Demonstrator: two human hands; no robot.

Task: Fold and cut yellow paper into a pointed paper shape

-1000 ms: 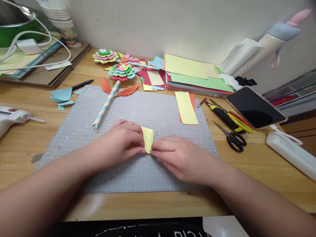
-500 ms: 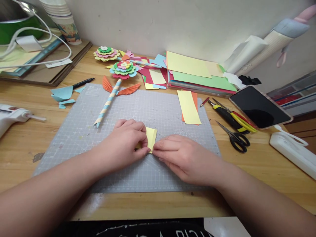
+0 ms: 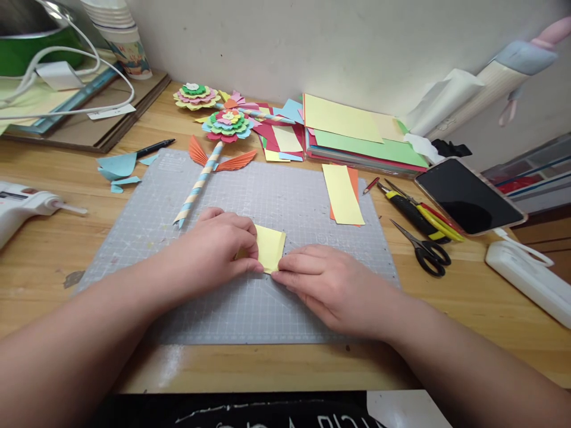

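A small piece of yellow paper (image 3: pixel 270 246), with a narrow fold along its right edge, lies on the grey cutting mat (image 3: pixel 214 321). My left hand (image 3: pixel 227 245) grips its left side, thumb and curled fingers closed on the paper and covering that part. At the lower right corner, my right hand (image 3: pixel 328 282) presses with its fingers held together, pinching the folded edge. Beyond my left hand lies a paper flower (image 3: pixel 227 126) with a striped blue and cream stem and pleated orange leaves. A yellow paper strip (image 3: pixel 343 195) rests over an orange one to the right.
Scissors (image 3: pixel 423 248), pliers (image 3: pixel 435 223) and a phone (image 3: pixel 470 195) lie at the right, near a white power strip (image 3: pixel 529 282). A glue gun (image 3: pixel 27 208) sits at the left. Stacked coloured paper (image 3: pixel 370 145) and a second paper flower (image 3: pixel 196 97) are along the wall.
My left hand has slid left along the yellow paper, uncovering more of it. My right hand stays at the lower right corner. The whole view has shifted slightly.
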